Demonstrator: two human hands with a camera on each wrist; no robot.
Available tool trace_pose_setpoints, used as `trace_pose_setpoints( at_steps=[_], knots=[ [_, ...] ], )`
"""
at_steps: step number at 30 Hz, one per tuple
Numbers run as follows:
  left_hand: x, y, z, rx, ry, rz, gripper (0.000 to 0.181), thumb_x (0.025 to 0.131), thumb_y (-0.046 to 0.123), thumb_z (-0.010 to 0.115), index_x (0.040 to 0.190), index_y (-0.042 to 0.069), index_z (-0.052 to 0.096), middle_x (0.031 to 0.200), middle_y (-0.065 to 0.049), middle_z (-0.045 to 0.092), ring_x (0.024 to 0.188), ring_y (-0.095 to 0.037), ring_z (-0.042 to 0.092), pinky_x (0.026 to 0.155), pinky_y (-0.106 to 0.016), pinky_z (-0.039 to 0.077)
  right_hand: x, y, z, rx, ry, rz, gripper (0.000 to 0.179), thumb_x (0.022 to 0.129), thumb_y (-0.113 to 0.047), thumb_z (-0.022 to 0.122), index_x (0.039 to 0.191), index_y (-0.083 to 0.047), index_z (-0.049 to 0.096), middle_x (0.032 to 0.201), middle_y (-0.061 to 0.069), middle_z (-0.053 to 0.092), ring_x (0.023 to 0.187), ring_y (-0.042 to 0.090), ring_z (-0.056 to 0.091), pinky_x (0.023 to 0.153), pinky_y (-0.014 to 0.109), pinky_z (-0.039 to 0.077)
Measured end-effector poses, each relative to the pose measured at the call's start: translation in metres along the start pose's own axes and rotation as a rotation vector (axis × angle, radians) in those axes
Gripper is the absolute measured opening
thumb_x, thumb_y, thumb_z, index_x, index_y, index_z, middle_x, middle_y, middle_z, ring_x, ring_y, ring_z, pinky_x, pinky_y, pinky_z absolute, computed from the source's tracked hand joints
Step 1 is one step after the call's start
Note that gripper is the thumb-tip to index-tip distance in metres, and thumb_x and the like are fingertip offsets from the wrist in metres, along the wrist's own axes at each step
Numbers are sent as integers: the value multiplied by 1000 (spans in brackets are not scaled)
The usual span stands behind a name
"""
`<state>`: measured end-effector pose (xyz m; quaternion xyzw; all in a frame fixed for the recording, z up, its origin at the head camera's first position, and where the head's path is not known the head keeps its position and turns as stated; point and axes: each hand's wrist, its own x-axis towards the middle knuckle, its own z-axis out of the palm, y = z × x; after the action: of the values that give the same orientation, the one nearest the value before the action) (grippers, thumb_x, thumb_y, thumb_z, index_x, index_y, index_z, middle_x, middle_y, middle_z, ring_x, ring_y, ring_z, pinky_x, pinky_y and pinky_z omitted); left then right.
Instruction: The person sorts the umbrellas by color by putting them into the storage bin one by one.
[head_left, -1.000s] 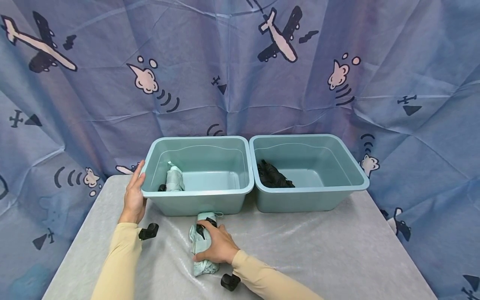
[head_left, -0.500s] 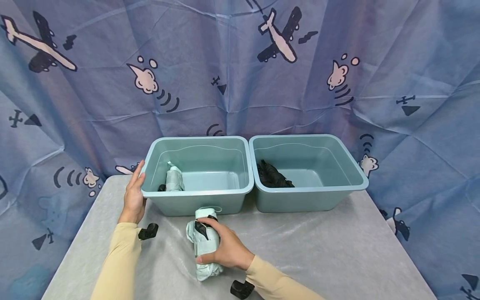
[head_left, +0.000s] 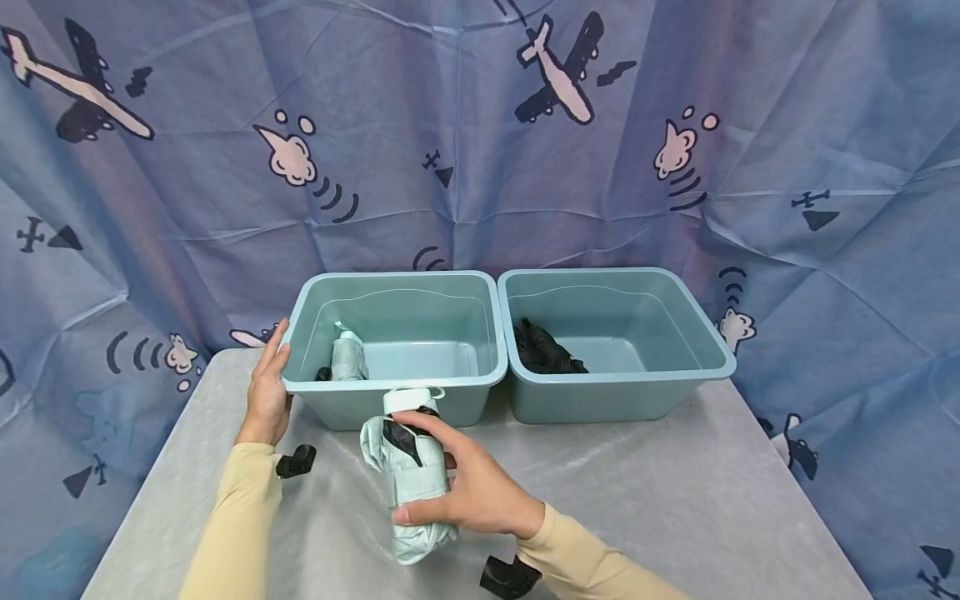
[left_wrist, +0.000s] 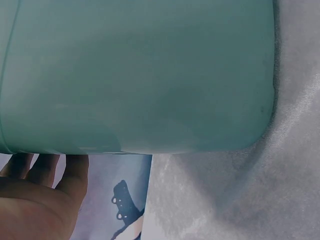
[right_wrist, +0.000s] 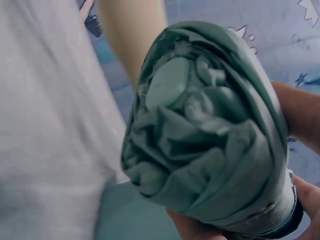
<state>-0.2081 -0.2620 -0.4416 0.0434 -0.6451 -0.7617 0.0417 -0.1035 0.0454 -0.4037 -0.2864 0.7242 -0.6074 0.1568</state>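
Note:
My right hand (head_left: 480, 483) grips a folded mint-green umbrella (head_left: 416, 479) with a white-capped end, a wrist loop and a patch of black fabric. It is raised off the table in front of the left bin (head_left: 397, 387), its capped end overlapping the bin's front in the head view. Close up in the right wrist view are the umbrella's gathered fabric folds (right_wrist: 200, 145). My left hand (head_left: 266, 396) rests against the left bin's outer left side, fingers fairly straight near the rim. Inside that bin lies another pale-green folded umbrella (head_left: 348, 357) beside a small black item (head_left: 323, 374).
A matching bin (head_left: 622, 379) stands right beside the left one, with a crumpled black bundle (head_left: 546, 348) at its left end. Both stand on a grey cloth-covered table (head_left: 637, 500). Behind hangs a blue patterned curtain (head_left: 480, 125).
My right hand has lifted the umbrella from the table, and its capped end has risen toward the left bin's front rim. My left hand stays where it was.

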Motion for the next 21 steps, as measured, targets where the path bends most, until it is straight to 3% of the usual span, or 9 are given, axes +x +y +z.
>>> trace_pose_setpoints(
  at_steps=[10, 16, 21],
  knots=[
    [1, 0, -1, 5, -3, 7, 54, 113, 32, 31, 164, 30, 17, 170, 3, 9, 152, -19, 19, 121, -39, 23, 38, -36, -21, -3, -17, -25, 95, 76, -9, 91, 153, -32, 42, 138, 5, 51, 90, 20, 69, 74, 37, 61],
    [1, 0, -1, 19, 4, 1, 53, 113, 34, 31, 164, 33, 18, 170, 5, 11, 151, -19, 21, 121, -41, 24, 74, -49, -36, 17, -36, 7, 93, 77, -5, 90, 153, -29, 42, 137, 4, 51, 91, 22, 68, 77, 39, 60],
    [1, -1, -1, 2, 0, 5, 53, 113, 33, 31, 164, 32, 18, 170, 6, 10, 152, -19, 20, 121, -40, 24, 107, -55, -47, 6, -19, 15, 91, 76, -3, 89, 153, -22, 45, 138, 6, 51, 99, 20, 63, 84, 33, 57]
  ],
)
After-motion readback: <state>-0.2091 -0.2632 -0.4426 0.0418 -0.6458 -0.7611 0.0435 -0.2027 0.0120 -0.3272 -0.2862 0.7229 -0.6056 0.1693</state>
